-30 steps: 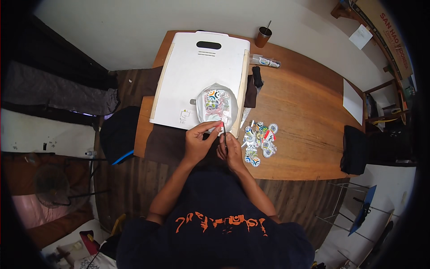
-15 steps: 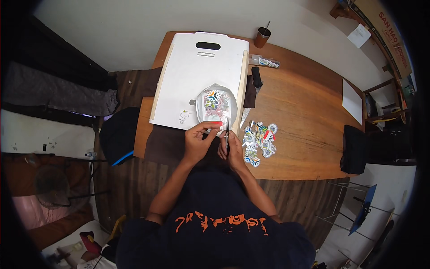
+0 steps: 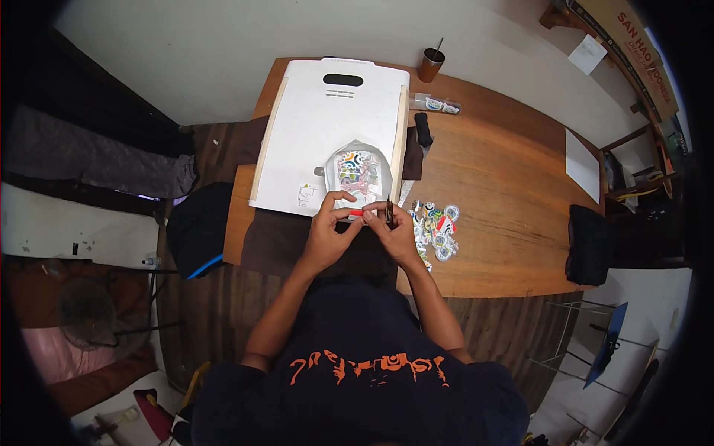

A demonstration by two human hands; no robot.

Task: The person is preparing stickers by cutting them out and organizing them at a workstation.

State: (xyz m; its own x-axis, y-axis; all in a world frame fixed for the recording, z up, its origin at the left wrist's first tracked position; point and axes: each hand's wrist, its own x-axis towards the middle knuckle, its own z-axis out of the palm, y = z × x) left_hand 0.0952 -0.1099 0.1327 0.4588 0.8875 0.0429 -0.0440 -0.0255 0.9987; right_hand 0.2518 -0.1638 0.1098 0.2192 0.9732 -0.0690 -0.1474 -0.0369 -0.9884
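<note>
A small red piece (image 3: 356, 213), perhaps a paper cutout, is pinched between the thumb and fingers of my left hand (image 3: 325, 231). My right hand (image 3: 396, 235) is closed around dark scissors (image 3: 389, 213) whose blades point away from me. Its thumb and fingertip also touch the right end of the red piece. Just beyond both hands, a round whitish bowl-like container (image 3: 383, 160) holds patterned cutouts and pinkish scraps. To the right of my right hand lies a pile of colourful round stickers or cutouts (image 3: 439, 229).
The container rests on a white board (image 3: 305, 134) with a handle slot, on a wooden table (image 3: 506, 186). A brown cup (image 3: 431, 64), a clear packet (image 3: 435, 104), a black rolled item (image 3: 423, 128) and a dark cloth (image 3: 412, 160) lie around it. A black bag (image 3: 587, 245) sits at the right.
My right hand has swung the scissors slightly right and brought its fingertips to the red piece. My left hand has tilted the piece down a little.
</note>
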